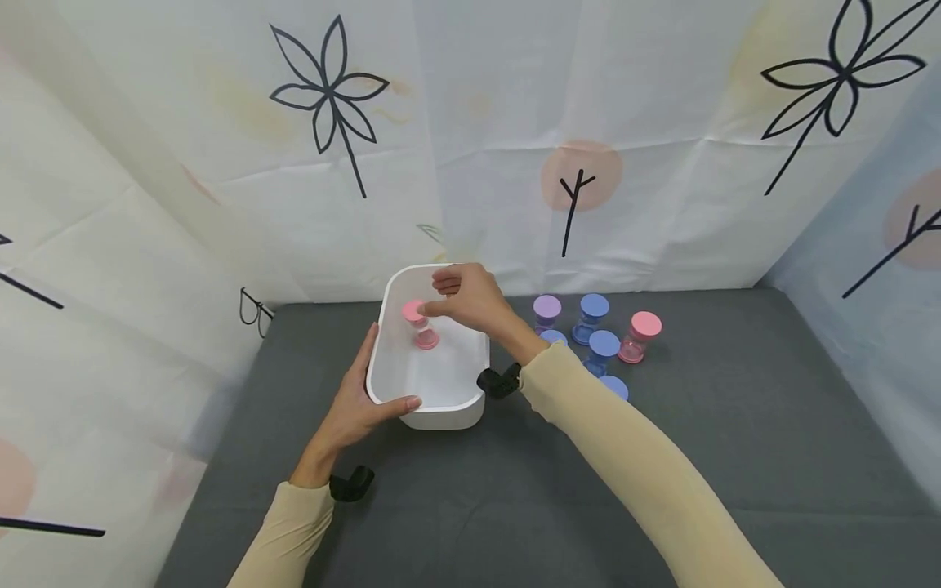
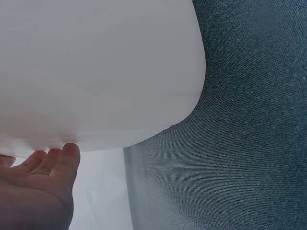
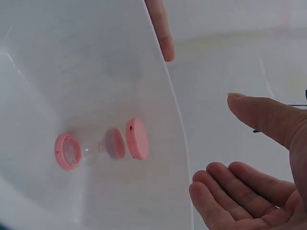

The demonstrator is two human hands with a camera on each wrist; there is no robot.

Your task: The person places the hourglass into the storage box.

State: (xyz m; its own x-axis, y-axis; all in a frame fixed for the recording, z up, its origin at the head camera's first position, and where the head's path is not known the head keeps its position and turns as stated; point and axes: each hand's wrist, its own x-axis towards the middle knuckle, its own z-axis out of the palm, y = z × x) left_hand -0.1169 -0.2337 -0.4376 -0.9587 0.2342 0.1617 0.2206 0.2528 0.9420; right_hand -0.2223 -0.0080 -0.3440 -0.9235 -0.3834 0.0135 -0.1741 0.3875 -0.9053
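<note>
A pink-capped sand timer (image 1: 425, 338) stands upright inside a white box (image 1: 430, 418), near its left wall. My right hand (image 1: 474, 302) is over the box, thumb and fingers apart with nothing between them. In the head view its thumb overlaps the timer's top, but the right wrist view shows the hand (image 3: 254, 187) apart from the timer (image 3: 136, 139). The left hand (image 1: 356, 408) rests against the box's near left corner, its thumb along the front rim. In the left wrist view, extended fingers (image 2: 64, 165) touch the outer wall.
Right of the box, partly behind the right forearm, stand several more timers: a purple one (image 1: 547, 307), blue ones (image 1: 594, 307) and a pink one (image 1: 645, 327). A grey cloth (image 1: 515, 506) covers the table. Patterned white fabric (image 1: 470, 188) hangs behind and at the sides.
</note>
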